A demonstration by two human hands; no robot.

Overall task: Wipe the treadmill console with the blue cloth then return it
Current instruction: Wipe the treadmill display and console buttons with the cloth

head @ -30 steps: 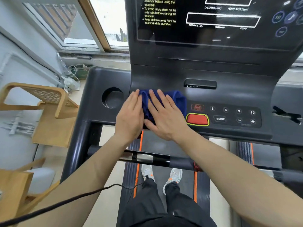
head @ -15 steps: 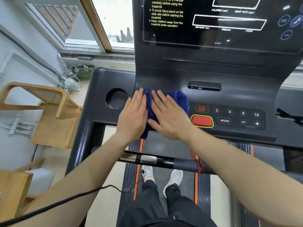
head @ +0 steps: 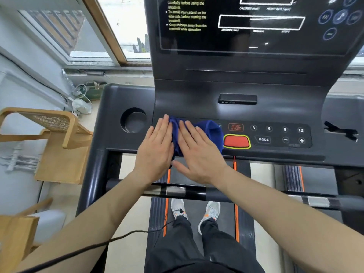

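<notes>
– hands first: how do they lie?
– the left hand (head: pixel 155 148) and right hand (head: pixel 199 154) are flat, fingers straight, side by side, pressing the crumpled dark blue cloth (head: pixel 208 133) onto the dark grey plastic treadmill console (head: pixel 197 99).
– and where is the cloth?
– between the round cup holder (head: pixel 134 121) and the red oval button (head: pixel 236 141), just beside the button.

Blue cloth (head: pixel 210 133) on dark console (head: pixel 197 99)
Crumpled, it lies near the console's front edge, left of centre, just beside the red button (head: pixel 236 141)
</notes>
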